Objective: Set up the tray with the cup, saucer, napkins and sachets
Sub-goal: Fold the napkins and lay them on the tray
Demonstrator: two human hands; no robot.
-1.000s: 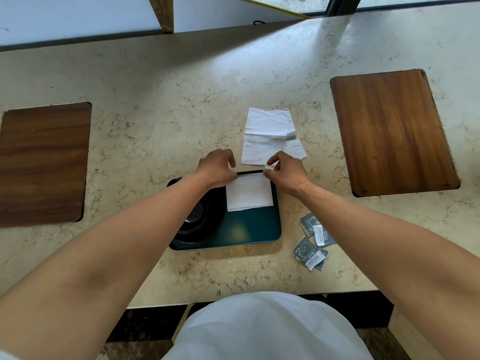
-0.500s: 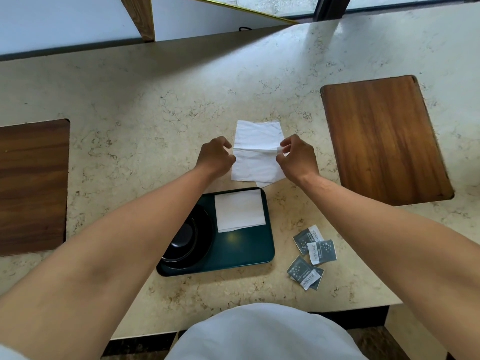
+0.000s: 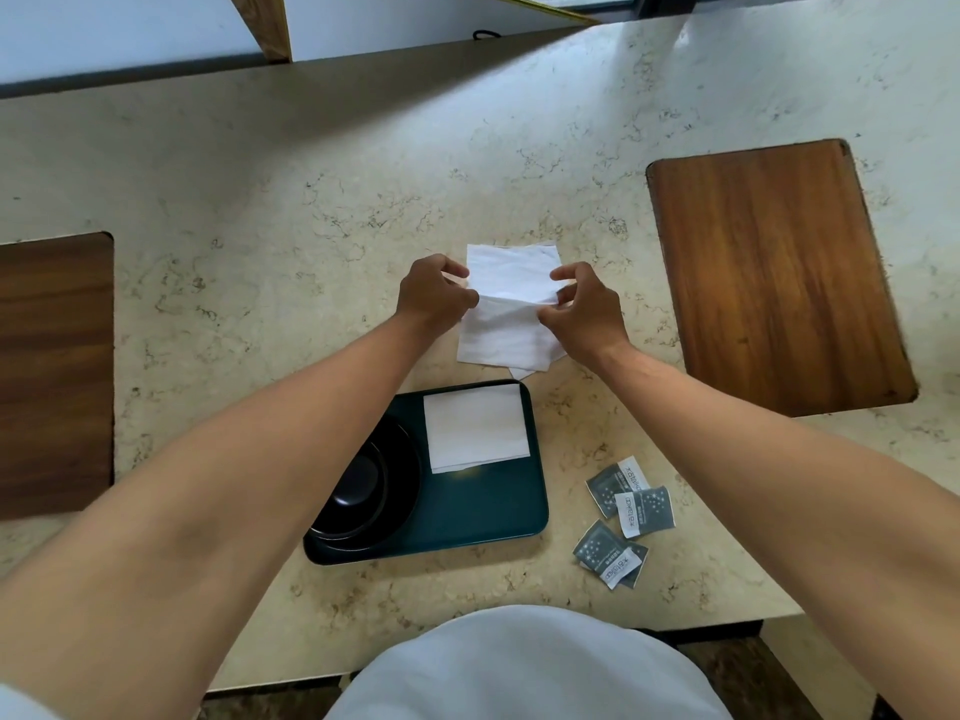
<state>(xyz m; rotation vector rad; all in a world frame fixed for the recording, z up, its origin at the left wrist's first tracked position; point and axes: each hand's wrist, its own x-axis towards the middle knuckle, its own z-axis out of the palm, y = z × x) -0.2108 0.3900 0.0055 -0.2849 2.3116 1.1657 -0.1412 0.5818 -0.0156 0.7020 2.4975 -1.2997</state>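
- My left hand point(image 3: 434, 298) and right hand point(image 3: 584, 309) have left the tray point(image 3: 483, 511); fingers now pinch the loose napkin point(image 3: 506, 324).
- One folded napkin point(image 3: 475, 426) placed; sachets point(image 3: 623, 517) wait.

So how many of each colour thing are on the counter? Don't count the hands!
White paper napkins: 2, one folded on the tray, one pinched by both hands
Grey sachets: 4
Dark green rectangular tray: 1
Black round saucer: 1
Brown wooden boards: 2
Total: 10
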